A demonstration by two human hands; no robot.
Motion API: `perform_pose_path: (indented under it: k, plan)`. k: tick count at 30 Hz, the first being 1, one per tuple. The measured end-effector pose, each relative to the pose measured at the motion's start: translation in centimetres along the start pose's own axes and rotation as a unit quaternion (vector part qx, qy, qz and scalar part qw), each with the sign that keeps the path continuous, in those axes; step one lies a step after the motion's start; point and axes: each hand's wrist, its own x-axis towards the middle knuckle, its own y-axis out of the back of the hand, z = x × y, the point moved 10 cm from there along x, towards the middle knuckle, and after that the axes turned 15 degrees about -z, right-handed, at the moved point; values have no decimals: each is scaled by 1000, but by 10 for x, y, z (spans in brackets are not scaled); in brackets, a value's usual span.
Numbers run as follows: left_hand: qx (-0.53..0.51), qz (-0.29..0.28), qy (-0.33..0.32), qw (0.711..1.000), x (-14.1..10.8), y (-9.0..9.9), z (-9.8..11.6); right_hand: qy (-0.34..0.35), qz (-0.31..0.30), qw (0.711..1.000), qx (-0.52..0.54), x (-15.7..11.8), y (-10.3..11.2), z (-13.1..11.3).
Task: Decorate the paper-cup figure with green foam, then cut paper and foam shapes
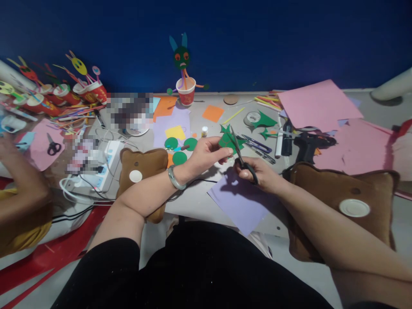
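My left hand (210,155) pinches a piece of green paper (226,139) with cut, pointed edges. In my right hand (257,174) is a pair of black-handled scissors (247,165), its blades reaching up across the green paper. Below both hands lies a sheet of purple paper (238,201) at the table's front edge. Green paper circles (179,159) lie just left of my left hand. Beyond the scissors are a craft knife (257,143) and more green paper scraps (265,120). How far the blades are apart is hard to make out.
A paper cup (186,92) with a green-faced figure stands at the back. Brown cushions (341,189) lie under my forearms. At right are a black glue gun (310,143) and pink sheets (322,105). A power strip (107,167) with cables sits left, near another person's arm (24,184).
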Motion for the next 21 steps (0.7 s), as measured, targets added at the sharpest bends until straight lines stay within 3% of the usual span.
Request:
perform_pose_path:
  k: [10, 21]
  plan:
    - [-6, 14, -24, 1000, 1, 4, 5, 8, -5, 1000, 11, 1, 0, 10]
    - [-22, -6, -18, 1000, 2, -2, 2, 28, -5, 1000, 0, 2, -2, 4]
